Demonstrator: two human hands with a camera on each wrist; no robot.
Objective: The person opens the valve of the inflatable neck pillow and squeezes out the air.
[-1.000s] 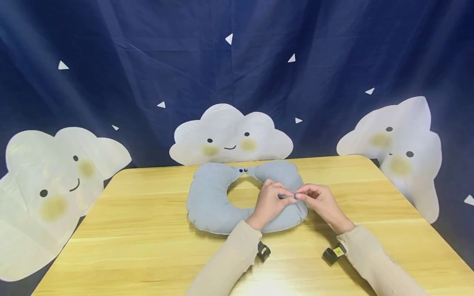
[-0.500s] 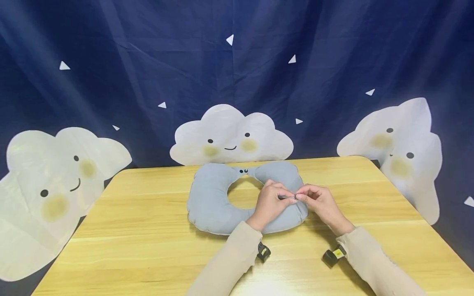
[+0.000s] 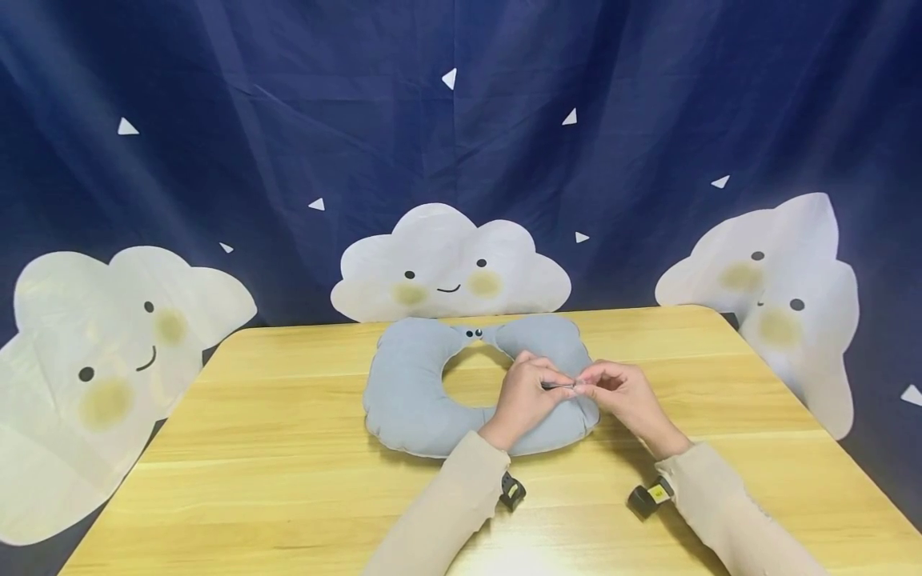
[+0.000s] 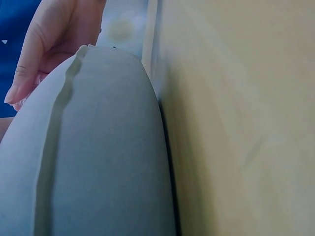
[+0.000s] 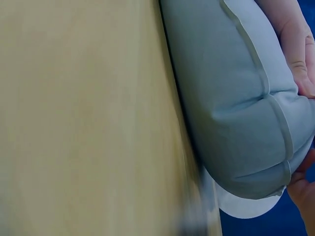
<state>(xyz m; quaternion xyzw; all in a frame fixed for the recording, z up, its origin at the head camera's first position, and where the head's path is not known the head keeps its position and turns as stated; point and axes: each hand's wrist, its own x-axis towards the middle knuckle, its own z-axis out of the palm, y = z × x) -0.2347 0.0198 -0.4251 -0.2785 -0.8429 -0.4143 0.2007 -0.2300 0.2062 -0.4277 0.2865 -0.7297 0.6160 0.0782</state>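
Note:
A grey inflated neck pillow lies on the wooden table, its two ends joined at the far side by dark round snaps. My left hand rests over the pillow's right side, pinching a small thin grey piece between thumb and fingers. From the right, my right hand pinches the tip of that same piece. Its exact kind is hidden by the fingers. In the left wrist view the right hand shows behind the pillow's bulging side. The right wrist view shows the seamed, creased edge.
Pale wood tabletop surrounds the pillow. Behind it hangs a dark blue curtain printed with smiling white clouds. Black wrist cameras are strapped at both beige sleeves.
The right thumb and fingertips have shifted slightly at the small piece. Left hand and pillow look the same.

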